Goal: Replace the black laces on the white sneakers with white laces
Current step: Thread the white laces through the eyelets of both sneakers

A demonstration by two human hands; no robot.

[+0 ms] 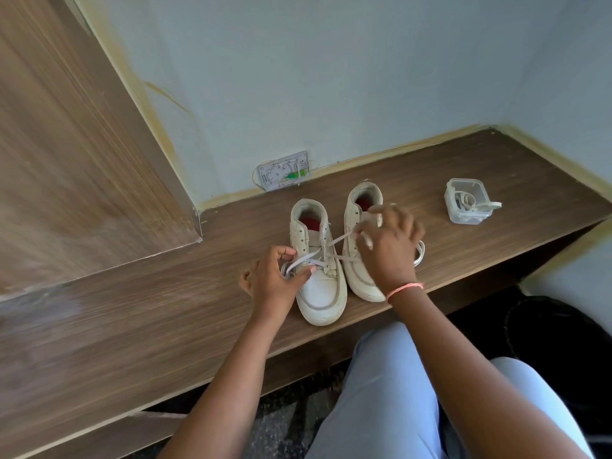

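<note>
Head view: you've got two white high-top sneakers side by side on the wood-grain shelf (496, 167), toes toward you, red insoles showing in the openings. The left sneaker (318, 260) carries a white lace (337, 241) crossing its lower eyelets; upper eyelets look bare. The right sneaker (359, 233) is partly hidden behind your right hand (389, 246). No brand or readable writing on either shoe.

Your left hand (276, 276) sits just left of the left sneaker, fingers and thumb pinching one lace end, w/ a loop at the fingertips. Your right hand, w/ an orange thread band at the wrist, is curled round the other end over the right sneaker; the lace runs taut between both hands across the left sneaker's tongue.

A clear plastic container (467, 202) stands well apart to the right, holding another white lace that hangs over its rim.
</note>
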